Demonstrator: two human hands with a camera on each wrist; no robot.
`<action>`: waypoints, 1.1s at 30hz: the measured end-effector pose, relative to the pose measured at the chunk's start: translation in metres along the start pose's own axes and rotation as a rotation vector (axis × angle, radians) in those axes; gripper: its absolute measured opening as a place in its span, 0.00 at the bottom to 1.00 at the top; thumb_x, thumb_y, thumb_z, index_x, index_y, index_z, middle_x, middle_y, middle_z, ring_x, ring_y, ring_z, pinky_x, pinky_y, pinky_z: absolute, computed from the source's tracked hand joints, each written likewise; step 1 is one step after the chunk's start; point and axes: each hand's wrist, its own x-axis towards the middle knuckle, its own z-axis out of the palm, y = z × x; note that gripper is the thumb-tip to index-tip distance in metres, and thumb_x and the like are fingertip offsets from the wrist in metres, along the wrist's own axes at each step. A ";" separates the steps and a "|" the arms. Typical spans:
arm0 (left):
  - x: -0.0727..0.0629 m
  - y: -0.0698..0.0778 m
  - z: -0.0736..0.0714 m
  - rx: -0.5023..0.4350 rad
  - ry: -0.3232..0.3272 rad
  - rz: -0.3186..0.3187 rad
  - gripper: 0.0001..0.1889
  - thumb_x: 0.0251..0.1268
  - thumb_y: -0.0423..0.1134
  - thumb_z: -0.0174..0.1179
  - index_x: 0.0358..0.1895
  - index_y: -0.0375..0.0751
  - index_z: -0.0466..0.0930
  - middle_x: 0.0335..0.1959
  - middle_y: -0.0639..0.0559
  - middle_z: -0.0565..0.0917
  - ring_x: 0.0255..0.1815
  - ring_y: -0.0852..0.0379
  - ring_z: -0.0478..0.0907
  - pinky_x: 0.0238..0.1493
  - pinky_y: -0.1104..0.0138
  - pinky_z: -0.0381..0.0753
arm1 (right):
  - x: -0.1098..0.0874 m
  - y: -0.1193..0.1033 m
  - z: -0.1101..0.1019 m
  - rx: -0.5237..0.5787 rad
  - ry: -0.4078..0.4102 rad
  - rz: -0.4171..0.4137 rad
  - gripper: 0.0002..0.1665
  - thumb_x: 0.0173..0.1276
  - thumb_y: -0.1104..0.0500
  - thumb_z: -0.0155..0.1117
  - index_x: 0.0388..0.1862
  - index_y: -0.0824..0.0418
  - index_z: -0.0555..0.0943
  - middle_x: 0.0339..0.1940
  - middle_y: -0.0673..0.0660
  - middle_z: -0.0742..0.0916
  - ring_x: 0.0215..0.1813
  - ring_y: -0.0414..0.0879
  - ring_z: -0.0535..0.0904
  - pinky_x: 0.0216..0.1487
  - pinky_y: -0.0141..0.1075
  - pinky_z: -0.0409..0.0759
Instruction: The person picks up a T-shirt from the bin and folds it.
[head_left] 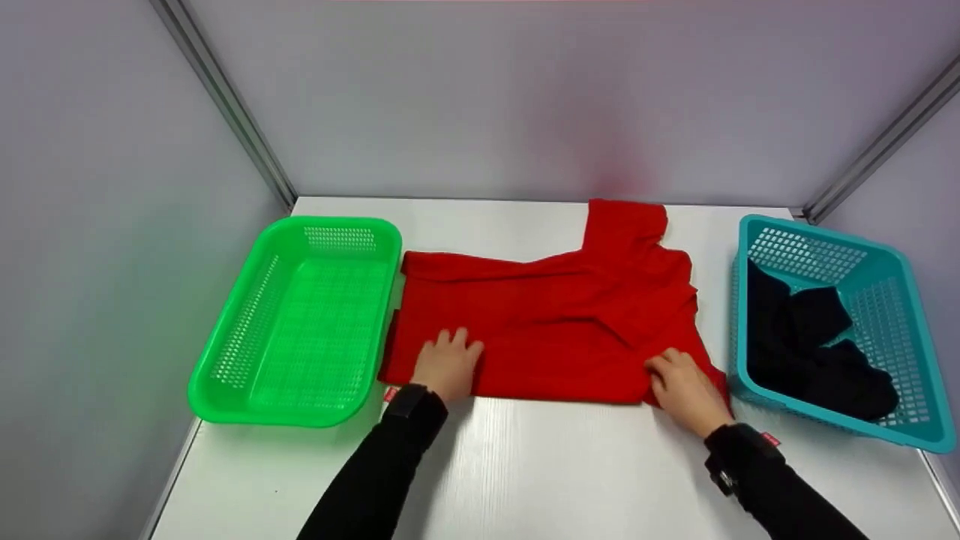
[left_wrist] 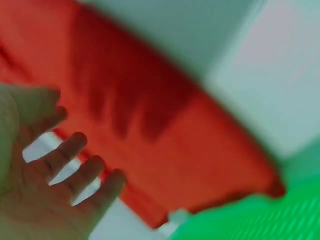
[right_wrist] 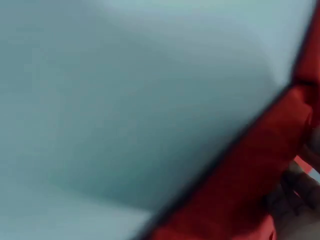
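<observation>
A red shirt [head_left: 525,322] lies folded lengthwise on the white table, one short sleeve [head_left: 626,225] pointing to the back wall. Over its lower left part is my left hand [head_left: 448,366]. In the left wrist view the fingers of the left hand [left_wrist: 55,175] are spread, with no cloth between them, and cast a shadow on the shirt. At the near right end, my right hand [head_left: 686,390] pinches the shirt's cloth by its edge. The right wrist view shows only part of the right hand [right_wrist: 297,205], at the frame's edge against the red cloth.
A green plastic basket [head_left: 386,247] with nothing in it stands left of the shirt, close to its hem. To the right, a teal basket [head_left: 892,262] holds black cloth items [head_left: 810,352]. Grey-white panels [head_left: 480,97] enclose the table [head_left: 540,472] at the back and sides.
</observation>
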 end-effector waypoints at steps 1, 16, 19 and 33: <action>-0.005 0.002 0.005 -0.028 -0.019 -0.007 0.21 0.69 0.40 0.67 0.63 0.46 0.77 0.60 0.40 0.74 0.58 0.39 0.75 0.49 0.48 0.83 | -0.004 0.000 0.003 -0.035 -0.011 -0.015 0.08 0.69 0.69 0.64 0.45 0.67 0.85 0.41 0.61 0.83 0.45 0.58 0.78 0.47 0.52 0.81; -0.060 0.001 0.020 -0.149 -0.040 0.007 0.33 0.60 0.51 0.76 0.68 0.52 0.76 0.54 0.40 0.73 0.51 0.41 0.71 0.38 0.49 0.84 | -0.005 -0.012 0.011 -0.192 0.023 -0.101 0.28 0.70 0.63 0.68 0.68 0.63 0.78 0.16 0.54 0.77 0.21 0.54 0.74 0.34 0.47 0.77; -0.059 -0.001 0.023 -0.151 -0.037 0.014 0.33 0.61 0.52 0.75 0.69 0.53 0.75 0.55 0.41 0.73 0.52 0.41 0.71 0.39 0.49 0.83 | 0.006 -0.014 0.013 -0.079 -0.019 -0.118 0.39 0.72 0.65 0.66 0.80 0.58 0.68 0.46 0.64 0.87 0.48 0.63 0.83 0.60 0.58 0.77; -0.056 -0.006 0.024 -0.205 -0.049 0.010 0.34 0.61 0.51 0.75 0.70 0.53 0.75 0.58 0.41 0.73 0.54 0.41 0.70 0.41 0.49 0.82 | 0.024 -0.001 0.026 -0.227 0.345 -0.232 0.18 0.60 0.73 0.72 0.49 0.67 0.78 0.42 0.69 0.79 0.44 0.69 0.77 0.46 0.58 0.74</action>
